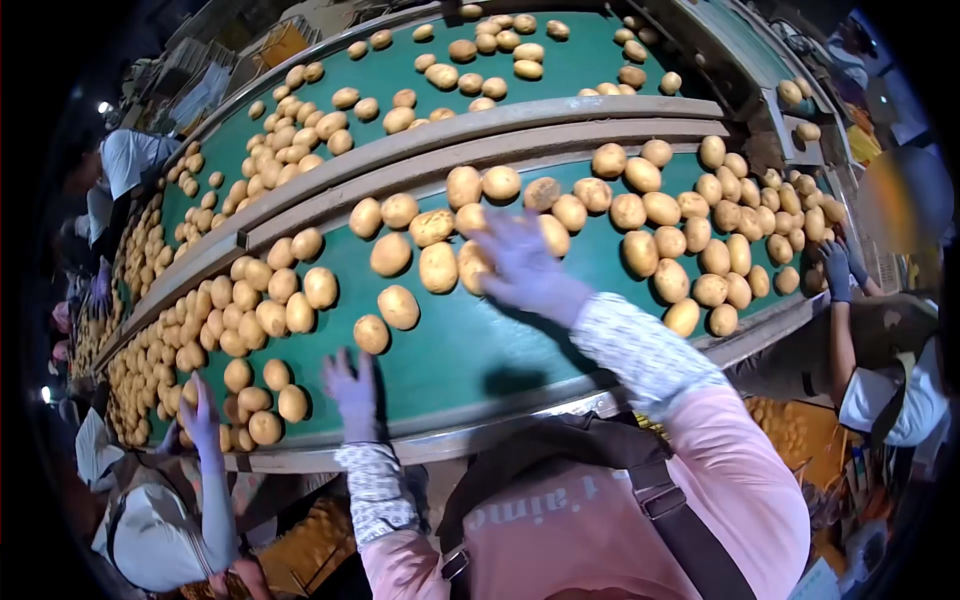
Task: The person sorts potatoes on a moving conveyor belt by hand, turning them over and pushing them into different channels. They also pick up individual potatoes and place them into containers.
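Many yellow-brown potatoes lie on a green belt (450,370). My right hand (525,262), in a purple glove, reaches over the middle of the belt with its fingers spread, over or against a few potatoes (437,268). My left hand (352,392), also gloved in purple, hovers near the belt's front edge with fingers apart and nothing in it. Just above its fingertips lies a potato (371,334), with another potato (398,307) beside that one. A darker, blemished potato (542,194) rests beyond my right hand.
A wooden divider (440,135) separates this belt from a far green belt (390,75) with more potatoes. Co-workers' gloved hands are at the left (200,415) and right (838,268). A metal rail (440,440) runs along the front edge.
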Tool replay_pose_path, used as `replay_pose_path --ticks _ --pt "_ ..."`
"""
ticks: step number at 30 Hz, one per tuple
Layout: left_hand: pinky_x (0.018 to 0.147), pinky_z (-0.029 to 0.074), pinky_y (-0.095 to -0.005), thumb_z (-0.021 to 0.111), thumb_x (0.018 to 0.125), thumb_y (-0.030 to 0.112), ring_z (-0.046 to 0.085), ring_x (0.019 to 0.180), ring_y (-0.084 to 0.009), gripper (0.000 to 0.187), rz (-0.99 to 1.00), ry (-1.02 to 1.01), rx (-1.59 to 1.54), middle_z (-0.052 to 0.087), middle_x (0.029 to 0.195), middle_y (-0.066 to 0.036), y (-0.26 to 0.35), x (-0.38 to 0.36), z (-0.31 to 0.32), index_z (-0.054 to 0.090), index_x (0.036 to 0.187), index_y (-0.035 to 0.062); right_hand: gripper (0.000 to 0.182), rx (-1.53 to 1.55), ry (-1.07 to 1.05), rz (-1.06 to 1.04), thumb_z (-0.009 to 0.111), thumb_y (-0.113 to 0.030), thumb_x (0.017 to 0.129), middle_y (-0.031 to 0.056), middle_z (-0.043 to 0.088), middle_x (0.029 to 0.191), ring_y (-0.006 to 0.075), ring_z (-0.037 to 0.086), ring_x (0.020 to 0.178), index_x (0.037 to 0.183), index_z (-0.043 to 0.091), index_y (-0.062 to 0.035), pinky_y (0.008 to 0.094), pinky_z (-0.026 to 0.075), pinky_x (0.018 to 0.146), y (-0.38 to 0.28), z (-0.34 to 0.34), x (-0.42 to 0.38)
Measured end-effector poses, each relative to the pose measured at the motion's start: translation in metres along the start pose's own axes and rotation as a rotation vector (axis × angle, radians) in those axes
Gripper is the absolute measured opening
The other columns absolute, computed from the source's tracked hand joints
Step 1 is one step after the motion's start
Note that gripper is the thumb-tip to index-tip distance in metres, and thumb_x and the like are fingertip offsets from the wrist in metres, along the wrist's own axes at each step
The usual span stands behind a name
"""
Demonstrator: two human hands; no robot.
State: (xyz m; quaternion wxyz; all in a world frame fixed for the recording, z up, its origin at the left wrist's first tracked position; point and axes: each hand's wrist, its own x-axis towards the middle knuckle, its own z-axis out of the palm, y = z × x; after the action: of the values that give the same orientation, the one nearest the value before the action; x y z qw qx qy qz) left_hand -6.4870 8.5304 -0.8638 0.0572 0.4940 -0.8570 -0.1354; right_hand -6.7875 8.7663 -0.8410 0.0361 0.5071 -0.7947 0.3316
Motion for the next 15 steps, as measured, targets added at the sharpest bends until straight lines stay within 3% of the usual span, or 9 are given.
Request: replay_pose_path --ticks 3,4,5,7,9,11,13,14,15 --pt "0.117 0.025 -0.0543 0.070 0.091 0.034 0.033 0.140 -0.0450 0.052 0.258 -0.106 -0.173 0.039 0.150 -0.026 0.060 -0.042 0.034 0.057 0.134 0.0067 0.060 -0.206 -0.009 -0.060 0.065 -0.042 0.082 0.0162 0.048 0.136 0.0404 0.040 0.131 0.131 0.053 -0.0110 0.0630 0.031 0.107 -0.008 0.039 -0.002" --pt "0.116 0.027 -0.0526 0.070 0.090 0.033 0.036 0.138 -0.0445 0.052 0.330 -0.220 -0.185 0.042 0.149 -0.026 0.078 -0.055 0.022 0.057 0.133 0.0053 0.058 -0.185 -0.253 -0.026 0.067 -0.040 0.081 0.0149 0.048 0.137 0.0391 0.041 0.131 0.130 0.054 -0.0123 0.0650 0.031 0.106 -0.012 0.022 -0.003" --pt "0.108 0.041 -0.0472 0.070 0.091 0.030 0.055 0.123 -0.0363 0.046 0.382 -0.298 -0.396 0.058 0.131 -0.026 0.089 -0.062 0.006 0.062 0.126 0.0008 0.056 -0.126 -0.207 -0.100 0.068 -0.040 0.081 0.0155 0.049 0.137 0.0390 0.041 0.132 0.128 0.055 -0.0132 0.0648 0.030 0.108 -0.006 0.016 -0.025" --pt "0.084 0.056 -0.0406 0.071 0.091 0.022 0.066 0.091 -0.0193 0.033 -0.015 -0.310 -0.551 0.070 0.094 -0.017 0.089 -0.063 -0.012 0.068 0.113 -0.0027 0.056 -0.066 -0.209 -0.125 0.071 -0.040 0.080 0.0162 0.050 0.138 0.0390 0.041 0.134 0.127 0.057 -0.0140 0.0649 0.027 0.110 0.001 -0.008 -0.073" --pt "0.094 0.054 -0.0409 0.074 0.085 0.011 0.063 0.107 -0.0267 0.048 -0.388 -0.114 -1.309 0.065 0.114 -0.016 0.089 -0.049 -0.003 0.060 0.128 -0.0030 0.061 -0.060 -0.296 -0.026 0.074 -0.041 0.077 0.0164 0.049 0.139 0.0391 0.040 0.135 0.129 0.056 -0.0136 0.0656 0.026 0.111 0.006 -0.051 -0.116" --pt "0.108 0.044 -0.0435 0.075 0.083 0.013 0.050 0.128 -0.0335 0.070 0.261 0.055 -0.515 0.050 0.141 -0.019 0.084 -0.009 -0.002 0.044 0.145 -0.0006 0.066 -0.254 -0.398 0.201 0.077 -0.042 0.074 0.0151 0.047 0.144 0.0388 0.039 0.137 0.130 0.057 -0.0136 0.0671 0.023 0.111 0.021 -0.074 -0.161" --pt "0.118 0.029 -0.0449 0.075 0.081 0.017 0.034 0.143 -0.0362 0.090 -0.003 -0.235 -0.885 0.032 0.157 -0.022 0.144 -0.012 0.000 0.027 0.155 0.0016 0.065 -0.309 -0.412 0.287 0.078 -0.040 0.074 0.0145 0.045 0.147 0.0392 0.037 0.138 0.131 0.058 -0.0138 0.0678 0.020 0.112 0.044 -0.093 -0.186" --pt "0.121 0.022 -0.0446 0.076 0.080 0.022 0.026 0.148 -0.0366 0.098 0.368 -0.295 -0.692 0.025 0.160 -0.024 0.122 0.010 0.043 0.020 0.157 0.0014 0.062 -0.346 -0.395 0.268 0.077 -0.038 0.075 0.0144 0.045 0.147 0.0393 0.038 0.138 0.130 0.058 -0.0152 0.0679 0.021 0.112 0.057 -0.105 -0.192" --pt "0.122 0.019 -0.0449 0.078 0.078 0.025 0.023 0.148 -0.0394 0.102 0.330 -0.184 -0.539 0.021 0.161 -0.025 0.149 -0.006 0.048 0.019 0.157 -0.0002 0.060 -0.382 -0.374 0.254 0.077 -0.036 0.076 0.0144 0.045 0.147 0.0393 0.038 0.137 0.129 0.059 -0.0166 0.0681 0.021 0.112 0.069 -0.118 -0.196"
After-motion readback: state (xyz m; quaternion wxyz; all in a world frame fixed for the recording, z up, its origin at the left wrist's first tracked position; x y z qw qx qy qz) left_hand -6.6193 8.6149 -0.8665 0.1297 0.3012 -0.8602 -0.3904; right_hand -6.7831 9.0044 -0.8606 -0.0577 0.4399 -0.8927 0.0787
